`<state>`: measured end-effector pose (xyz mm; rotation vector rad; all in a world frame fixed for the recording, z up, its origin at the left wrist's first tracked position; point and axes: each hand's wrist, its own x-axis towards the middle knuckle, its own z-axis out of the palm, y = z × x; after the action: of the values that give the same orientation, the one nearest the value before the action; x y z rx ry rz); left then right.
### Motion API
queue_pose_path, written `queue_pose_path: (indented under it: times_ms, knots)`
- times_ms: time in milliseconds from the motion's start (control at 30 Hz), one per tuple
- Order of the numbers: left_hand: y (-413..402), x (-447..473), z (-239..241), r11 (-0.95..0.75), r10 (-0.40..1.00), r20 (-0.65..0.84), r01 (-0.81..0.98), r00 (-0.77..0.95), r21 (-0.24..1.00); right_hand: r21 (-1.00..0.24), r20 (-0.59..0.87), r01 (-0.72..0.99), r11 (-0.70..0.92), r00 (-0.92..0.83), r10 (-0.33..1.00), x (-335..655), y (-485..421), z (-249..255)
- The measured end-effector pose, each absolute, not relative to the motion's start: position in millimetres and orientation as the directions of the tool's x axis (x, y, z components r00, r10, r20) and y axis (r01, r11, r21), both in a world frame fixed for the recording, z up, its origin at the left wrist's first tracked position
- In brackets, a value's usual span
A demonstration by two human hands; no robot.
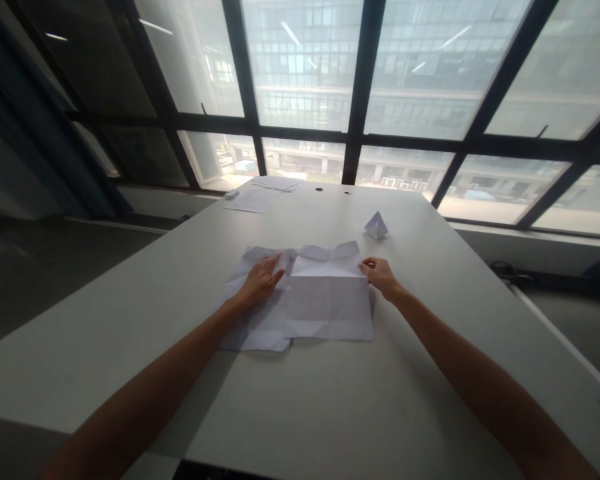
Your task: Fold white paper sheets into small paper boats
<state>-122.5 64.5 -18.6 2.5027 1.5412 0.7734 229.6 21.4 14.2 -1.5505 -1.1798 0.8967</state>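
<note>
Two creased white sheets lie side by side on the table in front of me. My left hand (264,280) rests on the left sheet of paper (267,330), fingers stretched out across its upper part. With its thumb and fingertips, my right hand (379,274) pinches the right edge of the other sheet of paper (329,300). That sheet is unfolded and marked by crossing fold lines; its far corners stand up a little. Its left side overlaps the left sheet. Beyond my right hand stands a small folded paper boat (377,225).
The white table (320,400) stretches away toward large windows with dark frames (360,80). Several flat paper sheets (253,200) lie at its far left, with a small crumpled white thing (231,195) beside them. A dark round spot (319,189) is near the far edge.
</note>
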Motion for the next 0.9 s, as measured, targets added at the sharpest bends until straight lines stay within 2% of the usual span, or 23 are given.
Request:
queue_pose_path:
  times_ms: [167, 233, 300, 367, 467, 567, 667, 767, 900]
  knots:
    - [62.4, -128.1, -12.6, -0.459, 0.889, 0.086, 0.873, 0.451, 0.165, -0.934, 0.043, 0.35, -0.069, 0.302, 0.953, 308.2, -3.2, 5.5]
    - [65.7, -119.2, 5.7, -0.483, 0.875, 0.071, 0.87, 0.479, 0.096, -0.927, 0.038, 0.366, -0.082, 0.31, 0.95, 325.6, -8.9, 0.8]
    - [72.3, -97.5, 27.9, -0.551, 0.831, 0.136, 0.832, 0.54, 0.067, -0.931, -0.011, 0.341, -0.129, 0.326, 0.945, 333.6, -11.8, -2.1]
    - [80.6, -64.5, 48.8, -0.626, 0.773, 0.206, 0.774, 0.599, 0.097, -0.934, -0.075, 0.307, -0.184, 0.335, 0.939, 334.6, -13.3, -3.0]
    - [92.4, -8.4, 67.4, -0.668, 0.744, 0.261, 0.704, 0.616, 0.242, -0.943, -0.122, 0.259, -0.208, 0.314, 0.941, 330.7, -14.3, -3.3]
    - [100.6, 36.4, 66.5, -0.593, 0.802, 0.258, 0.659, 0.539, 0.463, -0.955, -0.122, 0.226, -0.193, 0.295, 0.948, 328.4, -14.0, -6.7]
    - [103.8, 66.6, 53.7, -0.532, 0.842, 0.288, 0.611, 0.457, 0.586, -0.956, -0.093, 0.233, -0.176, 0.327, 0.94, 329.7, -12.9, -11.3]
    - [100.1, 90.0, 39.4, -0.595, 0.799, 0.399, 0.503, 0.45, 0.627, -0.951, -0.062, 0.267, -0.154, 0.323, 0.944, 332.8, -13.5, -12.0]
    - [86.7, 108.5, 20.5, -0.772, 0.628, 0.53, 0.369, 0.57, 0.517, -0.94, -0.068, 0.302, -0.159, 0.292, 0.954, 339.2, -18.9, -7.5]
